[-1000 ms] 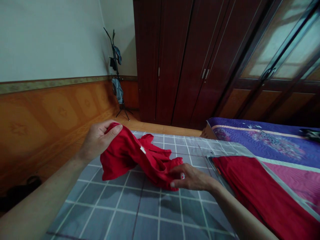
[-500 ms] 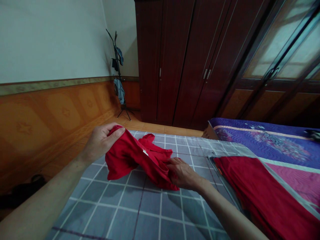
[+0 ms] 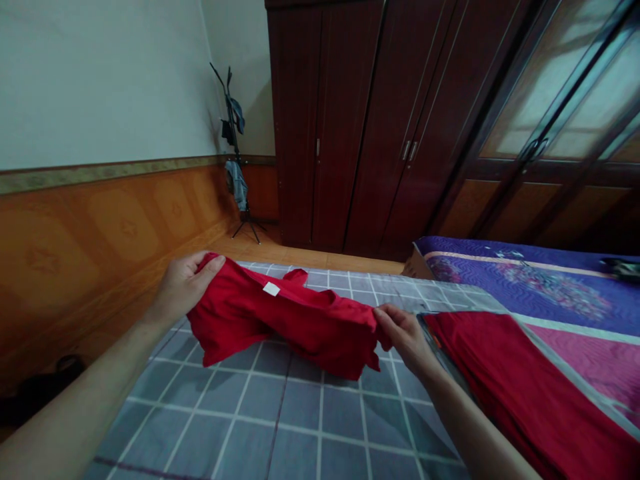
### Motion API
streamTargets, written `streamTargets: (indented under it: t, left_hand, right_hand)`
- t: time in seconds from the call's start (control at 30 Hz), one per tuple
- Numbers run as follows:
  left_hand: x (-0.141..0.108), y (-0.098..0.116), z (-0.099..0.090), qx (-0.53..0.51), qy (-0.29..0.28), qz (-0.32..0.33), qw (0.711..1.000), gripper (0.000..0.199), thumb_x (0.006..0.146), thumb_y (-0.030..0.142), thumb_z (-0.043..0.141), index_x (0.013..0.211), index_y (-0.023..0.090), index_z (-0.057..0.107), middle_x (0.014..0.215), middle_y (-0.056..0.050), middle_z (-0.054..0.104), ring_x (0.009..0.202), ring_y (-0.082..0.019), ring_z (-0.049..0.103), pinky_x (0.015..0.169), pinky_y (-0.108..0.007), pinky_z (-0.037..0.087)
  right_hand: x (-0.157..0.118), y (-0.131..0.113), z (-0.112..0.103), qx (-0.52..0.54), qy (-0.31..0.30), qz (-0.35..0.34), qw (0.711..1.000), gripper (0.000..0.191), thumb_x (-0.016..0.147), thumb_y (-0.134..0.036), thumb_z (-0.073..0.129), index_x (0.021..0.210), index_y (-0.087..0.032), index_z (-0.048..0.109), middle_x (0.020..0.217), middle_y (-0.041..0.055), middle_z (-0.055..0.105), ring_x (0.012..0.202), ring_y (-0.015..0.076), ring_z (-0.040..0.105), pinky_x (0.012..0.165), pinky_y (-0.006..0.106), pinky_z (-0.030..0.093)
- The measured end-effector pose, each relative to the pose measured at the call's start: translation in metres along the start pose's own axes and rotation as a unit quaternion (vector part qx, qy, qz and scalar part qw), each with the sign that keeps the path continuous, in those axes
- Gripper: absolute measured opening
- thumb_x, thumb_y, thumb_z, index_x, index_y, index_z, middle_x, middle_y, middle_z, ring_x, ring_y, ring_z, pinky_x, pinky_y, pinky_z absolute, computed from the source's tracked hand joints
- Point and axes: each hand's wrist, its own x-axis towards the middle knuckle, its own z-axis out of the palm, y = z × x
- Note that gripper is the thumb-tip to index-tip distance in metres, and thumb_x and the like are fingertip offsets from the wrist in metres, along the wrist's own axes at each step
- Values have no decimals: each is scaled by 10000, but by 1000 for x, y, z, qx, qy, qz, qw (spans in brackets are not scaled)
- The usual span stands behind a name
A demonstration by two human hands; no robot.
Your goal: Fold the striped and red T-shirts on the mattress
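A red garment (image 3: 300, 320) with a small white label is stretched sideways between my two hands, just above the grey checked bedspread (image 3: 295, 427). My left hand (image 3: 187, 283) pinches its upper left edge, thumb on top. At the other end, my right hand (image 3: 404, 332) is closed on the garment's right edge. The lower part hangs in loose folds, and a bit of red cloth sticks up behind it. What kind of garment it is I cannot tell.
Folded red cloth (image 3: 500, 360) lies to the right on the bed, by my right forearm. Beyond it is a purple floral bed (image 3: 500, 270). A dark wooden wardrobe (image 3: 340, 133) and a coat stand (image 3: 237, 160) stand behind. Something black (image 3: 45, 387) sits low at the left.
My right hand has moved right, from the middle of the bunched garment to its edge. My left hand has shifted slightly left. The garment is now spread wider, its white label plainly showing.
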Motion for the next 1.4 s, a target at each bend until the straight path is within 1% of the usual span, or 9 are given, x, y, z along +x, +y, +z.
streamTargets:
  t: [0.07, 0.2, 0.33, 0.5, 0.67, 0.83, 1.03, 1.27, 1.4]
  left_hand:
    - [-11, -24, 10, -13, -25, -42, 999, 404, 774, 569, 556, 771, 173, 633, 689, -9, 651, 629, -169, 579, 558, -226, 453]
    - [-51, -80, 46, -7, -92, -107, 990, 452, 753, 602, 550, 708, 161, 637, 657, -19, 652, 625, -190, 581, 577, -261, 458]
    - [-81, -114, 72, -13, -119, -134, 984, 446, 774, 593, 529, 694, 167, 630, 624, 2, 624, 628, -189, 568, 591, -260, 442]
    - [-85, -120, 73, -25, -138, -141, 980, 428, 798, 568, 526, 758, 157, 639, 692, -6, 650, 692, -200, 589, 642, -264, 448]
    - [-87, -123, 71, -22, -141, -149, 979, 421, 801, 564, 522, 778, 160, 636, 717, -9, 654, 711, -203, 588, 661, -266, 449]
    - [-88, -126, 72, -24, -155, -155, 975, 424, 808, 569, 505, 794, 163, 627, 728, -18, 652, 733, -206, 585, 672, -265, 448]
    - [-88, -122, 70, -56, -159, -165, 972, 388, 807, 546, 516, 801, 170, 612, 736, -13, 647, 743, -204, 585, 681, -263, 459]
    - [-90, -119, 67, -70, -170, -165, 969, 374, 810, 537, 518, 819, 176, 614, 728, 1, 652, 711, -197, 590, 654, -251, 460]
    - [-92, -122, 65, -59, -127, -151, 978, 371, 809, 537, 523, 823, 177, 614, 734, 2, 654, 738, -198, 596, 696, -250, 459]
  right_hand:
    - [-9, 10, -6, 17, -10, 48, 999, 400, 794, -564, 549, 663, -186, 546, 471, -56, 470, 372, 78, 381, 363, 193, 261]
    - [-23, 41, -10, -71, -79, 85, 991, 352, 735, -502, 617, 684, -154, 627, 557, -12, 585, 482, 110, 489, 446, 213, 346]
    - [-24, 49, -3, -211, -72, 63, 973, 349, 781, -467, 560, 862, -154, 693, 685, 24, 665, 605, 169, 573, 552, 267, 409]
    - [-14, 28, 17, -340, -73, 33, 937, 316, 818, -423, 509, 832, -187, 720, 816, 58, 698, 702, 201, 612, 623, 293, 407]
    - [-19, 13, 43, -446, -150, 59, 880, 204, 787, -335, 569, 858, -203, 708, 803, 64, 709, 765, 236, 648, 622, 286, 384]
    - [-32, 6, 45, -530, -137, 72, 834, 181, 797, -304, 572, 870, -186, 688, 815, 90, 712, 794, 264, 659, 611, 289, 365]
    - [-24, 2, 21, -448, -89, 74, 887, 212, 828, -297, 522, 718, -196, 673, 717, 36, 677, 685, 187, 617, 576, 258, 345]
    - [-27, -33, -3, -269, -37, -78, 959, 314, 887, -363, 458, 737, -193, 675, 749, 42, 667, 690, 168, 604, 618, 255, 411]
    - [-33, -36, 6, -279, -75, -115, 950, 310, 893, -314, 457, 698, -182, 658, 703, 47, 639, 648, 158, 584, 602, 252, 411]
